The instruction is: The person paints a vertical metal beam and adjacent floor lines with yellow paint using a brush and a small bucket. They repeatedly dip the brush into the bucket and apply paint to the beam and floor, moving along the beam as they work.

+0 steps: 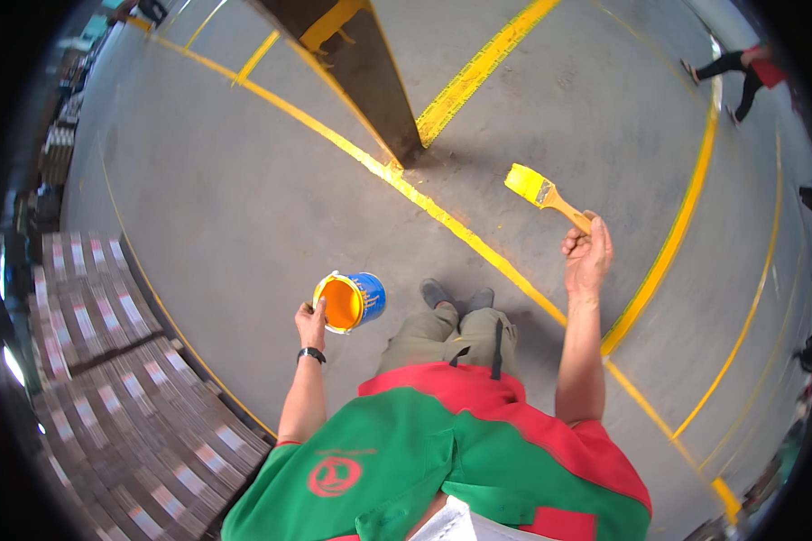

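Note:
My left hand [311, 322], with a dark watch on its wrist, grips the rim of a blue paint bucket [372, 296]. Orange-yellow paint shows inside the bucket, and drips run down its outer wall. Out to the right, my right hand [588, 255] is closed round the wooden handle of a paintbrush [564, 206]. Wet yellow paint coats the brush's bristles, which point up and to the left, away from me. The brush is held in the air, apart from the bucket and the floor lines.
A dark pillar [370, 81] with yellow edges rises ahead of me. Yellow lines [478, 243] cross the grey floor, one passing the pillar's base. Stacked bundles of flat brown sheets [135, 433] stand at my left. Another person [751, 74] is at the far right.

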Demonstrator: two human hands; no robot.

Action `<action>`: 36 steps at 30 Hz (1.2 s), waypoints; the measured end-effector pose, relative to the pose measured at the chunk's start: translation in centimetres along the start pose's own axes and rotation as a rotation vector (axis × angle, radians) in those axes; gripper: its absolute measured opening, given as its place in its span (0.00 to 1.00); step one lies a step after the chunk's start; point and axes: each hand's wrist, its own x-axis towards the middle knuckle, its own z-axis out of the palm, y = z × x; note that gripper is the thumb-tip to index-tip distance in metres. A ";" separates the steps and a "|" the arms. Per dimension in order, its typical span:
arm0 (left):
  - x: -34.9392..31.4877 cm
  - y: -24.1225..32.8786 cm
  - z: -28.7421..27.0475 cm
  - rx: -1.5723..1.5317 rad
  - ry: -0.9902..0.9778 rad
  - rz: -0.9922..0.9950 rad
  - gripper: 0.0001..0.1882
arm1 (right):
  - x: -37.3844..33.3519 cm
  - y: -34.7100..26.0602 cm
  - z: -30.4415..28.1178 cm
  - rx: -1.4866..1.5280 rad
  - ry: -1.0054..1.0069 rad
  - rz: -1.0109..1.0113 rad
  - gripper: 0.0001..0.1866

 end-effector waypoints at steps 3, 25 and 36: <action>0.9 -0.6 0.6 0.054 -0.009 -0.030 0.15 | 0.2 1.9 1.6 -0.014 -0.084 0.044 0.16; 6.8 -0.8 6.2 0.045 0.110 0.038 0.16 | 8.4 9.5 19.7 0.018 -0.479 -0.074 0.16; 4.4 -2.4 8.5 0.017 0.062 -0.032 0.16 | 8.7 5.4 20.1 -0.068 -0.453 -0.195 0.16</action>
